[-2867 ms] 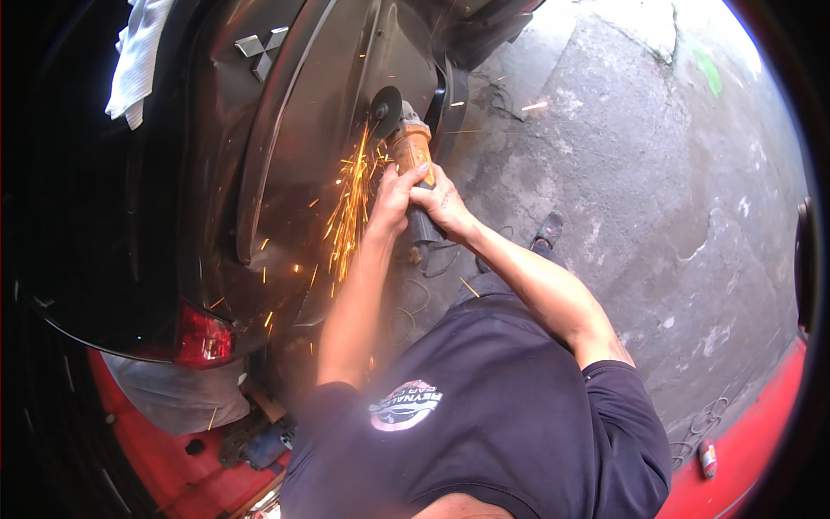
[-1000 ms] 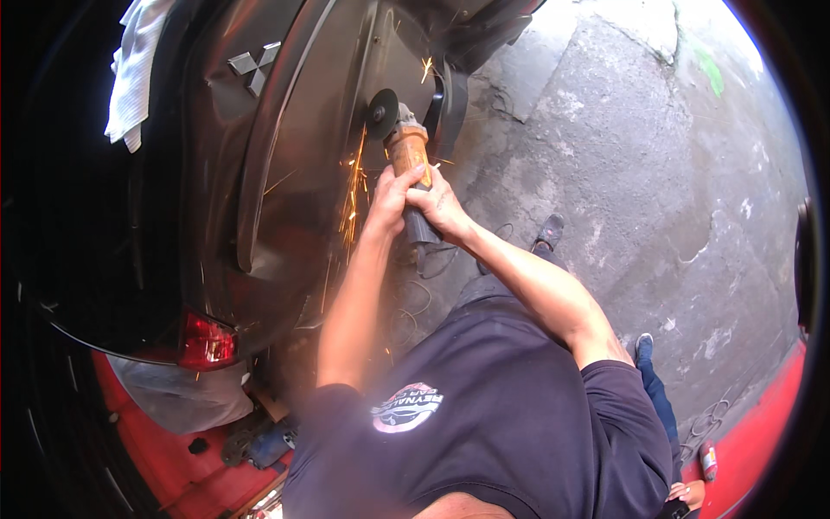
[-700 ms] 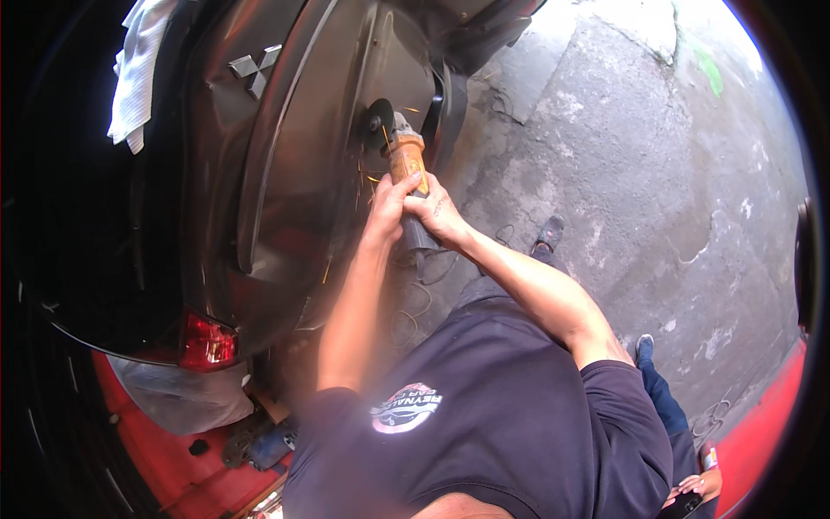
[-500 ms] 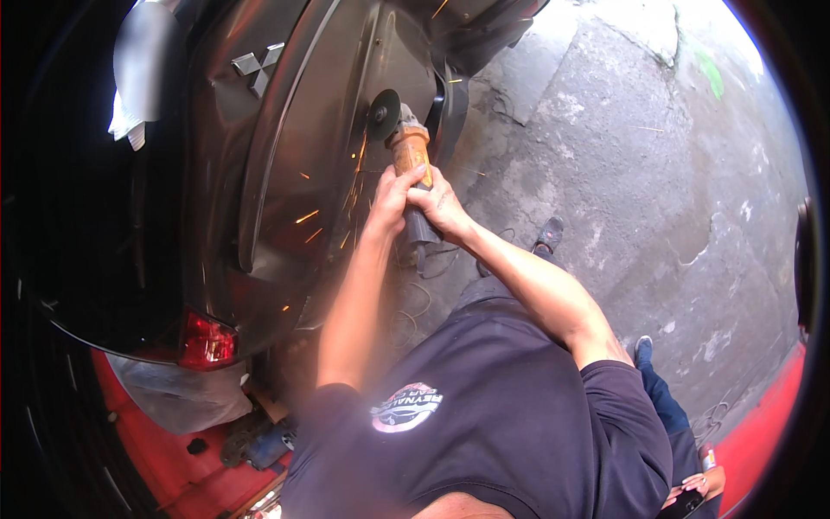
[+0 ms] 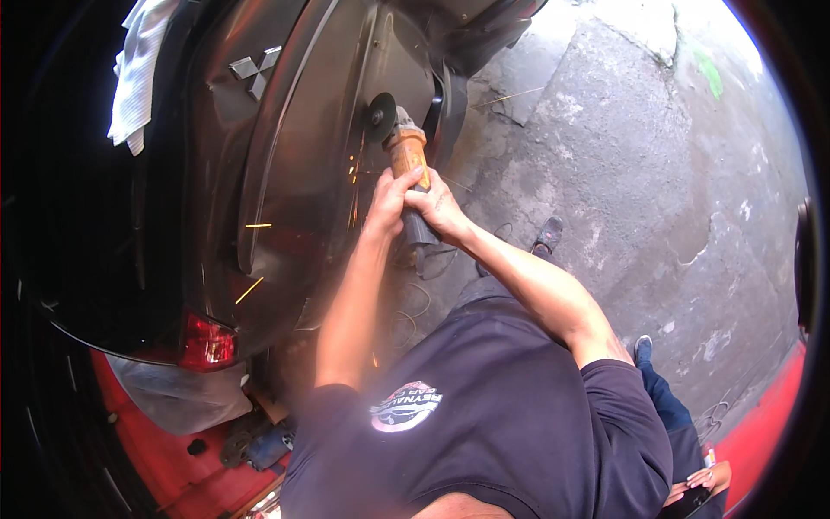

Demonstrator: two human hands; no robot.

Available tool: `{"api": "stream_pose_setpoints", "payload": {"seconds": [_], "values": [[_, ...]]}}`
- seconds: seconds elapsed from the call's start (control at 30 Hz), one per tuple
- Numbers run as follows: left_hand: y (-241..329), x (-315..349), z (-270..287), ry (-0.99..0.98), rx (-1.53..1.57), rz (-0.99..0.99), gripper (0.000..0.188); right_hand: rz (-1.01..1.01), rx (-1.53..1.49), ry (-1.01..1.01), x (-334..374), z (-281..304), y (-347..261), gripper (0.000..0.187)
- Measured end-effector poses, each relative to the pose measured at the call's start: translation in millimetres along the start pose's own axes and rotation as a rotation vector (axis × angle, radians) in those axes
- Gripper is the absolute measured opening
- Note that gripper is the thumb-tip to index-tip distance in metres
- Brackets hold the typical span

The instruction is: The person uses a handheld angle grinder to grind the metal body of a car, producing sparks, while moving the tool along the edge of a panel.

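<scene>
Both my hands are wrapped round an angle grinder (image 5: 406, 156) with a worn orange body and a dark rear end. My left hand (image 5: 386, 204) grips it from the left, and my right hand (image 5: 438, 206) closes on it from the right. The grinder's dark disc (image 5: 380, 117) is up against the rear of a dark car (image 5: 320, 164), near the bumper's edge. A few orange sparks fly down and left from there. The exact contact spot of the disc is hidden.
A white cloth (image 5: 143, 73) hangs on the car, left of a silver emblem (image 5: 256, 71). Nearer stands a red tail light (image 5: 207, 342). Cord loops lie on the grey concrete floor (image 5: 622, 190). Another person's hands (image 5: 709, 478) show at the lower right, beside a red surface.
The grinder and my hands have barely shifted. Fewer sparks show now, in different places. The other person's hand at the lower right has moved slightly.
</scene>
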State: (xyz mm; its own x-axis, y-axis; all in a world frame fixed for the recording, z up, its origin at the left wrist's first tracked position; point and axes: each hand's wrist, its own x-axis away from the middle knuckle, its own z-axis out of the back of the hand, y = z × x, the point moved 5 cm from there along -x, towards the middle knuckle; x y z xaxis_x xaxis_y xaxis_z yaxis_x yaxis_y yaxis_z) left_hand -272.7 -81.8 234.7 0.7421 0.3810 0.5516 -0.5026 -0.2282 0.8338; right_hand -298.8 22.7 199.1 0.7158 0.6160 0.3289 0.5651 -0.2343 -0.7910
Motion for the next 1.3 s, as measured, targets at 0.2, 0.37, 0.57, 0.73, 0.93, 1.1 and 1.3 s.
{"api": "stream_pose_setpoints", "payload": {"seconds": [0.2,0.37,0.57,0.73,0.93,1.1,1.3], "values": [[-6.3,0.7,7.6,-0.004,0.011,-0.008,0.044,-0.027,-0.029,-0.004,9.0,-7.5,-13.3,0.078],[1.7,-8.0,-0.3,-0.022,0.007,-0.020,0.045,-0.001,-0.005,0.007,-4.9,0.8,-7.3,0.077],[9.9,-15.5,-6.2,-0.059,0.052,-0.029,0.045,-0.007,-0.042,0.002,-9.5,2.7,-15.6,0.077],[5.7,-10.7,-5.3,-0.016,0.011,-0.016,0.042,-0.015,-0.035,-0.007,-6.3,2.6,-14.8,0.078],[-4.7,-1.3,7.0,0.022,0.032,0.047,0.047,-0.053,-0.028,-0.025,4.4,-4.4,-11.9,0.080],[-5.5,-2.3,9.4,0.020,0.041,0.028,0.046,-0.043,-0.027,-0.011,3.5,-6.6,-10.5,0.078],[4.7,-8.9,-4.3,-0.009,0.001,-0.013,0.046,-0.028,-0.031,0.004,-4.6,1.7,-10.9,0.075]]}}
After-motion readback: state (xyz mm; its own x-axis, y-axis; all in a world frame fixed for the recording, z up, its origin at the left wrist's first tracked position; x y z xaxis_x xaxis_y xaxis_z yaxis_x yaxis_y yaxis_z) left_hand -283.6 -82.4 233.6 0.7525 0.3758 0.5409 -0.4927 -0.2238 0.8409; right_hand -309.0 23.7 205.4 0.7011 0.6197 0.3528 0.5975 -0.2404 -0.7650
